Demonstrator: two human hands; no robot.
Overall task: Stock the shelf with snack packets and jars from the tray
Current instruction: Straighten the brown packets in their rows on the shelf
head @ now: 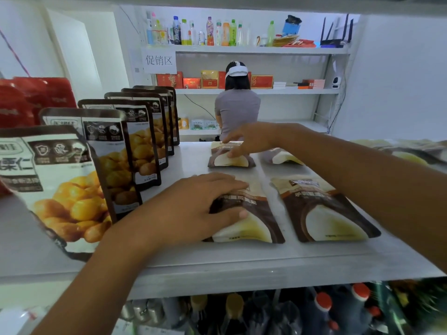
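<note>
Several brown-and-cream snack packets lie flat on the white shelf (193, 259). My left hand (193, 206) rests on the near middle packet (256, 226), thumb against its lower part, fingers spread over its top. My right hand (244, 140) reaches to the far middle packet (232, 160) and touches its upper edge with the fingertips. Another flat packet (326, 211) lies at the near right, and one more (283, 157) behind it under my right forearm. No tray or jars are in view.
A row of standing chestnut packets (125, 146) fills the shelf's left side, with red packets (33, 100) behind. Bottles (324, 308) stand on the shelf below. Beyond, a person (237, 110) faces another shelving unit with drinks and boxes.
</note>
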